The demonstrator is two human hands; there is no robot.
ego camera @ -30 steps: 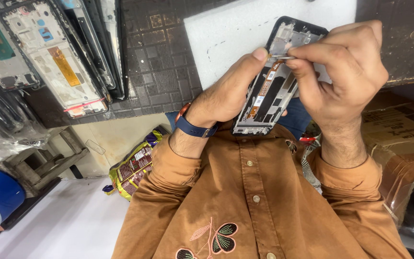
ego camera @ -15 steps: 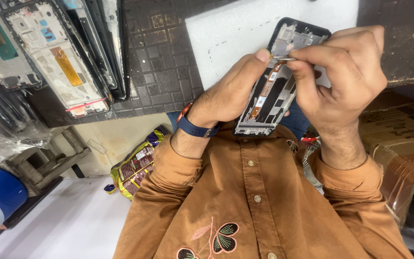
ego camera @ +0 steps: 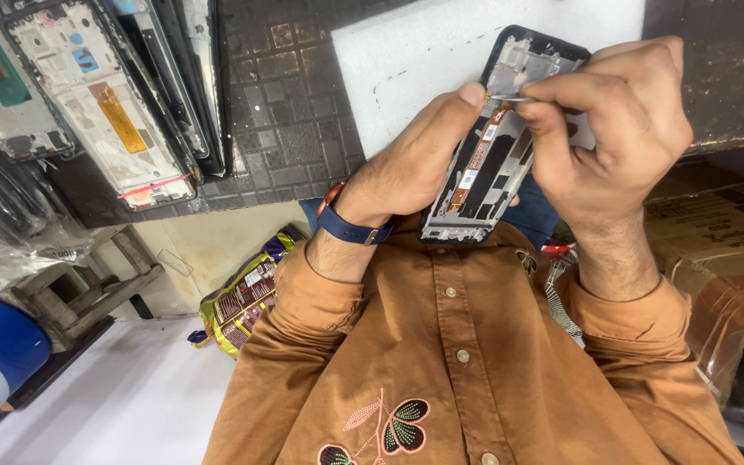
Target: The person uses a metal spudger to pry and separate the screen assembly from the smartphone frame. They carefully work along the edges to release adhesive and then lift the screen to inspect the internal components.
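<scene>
Black phone frame cradled by left hand, right hand pinching tweezers

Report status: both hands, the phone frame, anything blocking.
Left hand grips phone frame. Right hand pinches tweezers at its top. Nothing blocking.

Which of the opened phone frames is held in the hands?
The dark-rimmed phone frame at upper centre: the left hand supports it, the right hand works on it with tweezers. The other frames lie at upper left, untouched.
</scene>
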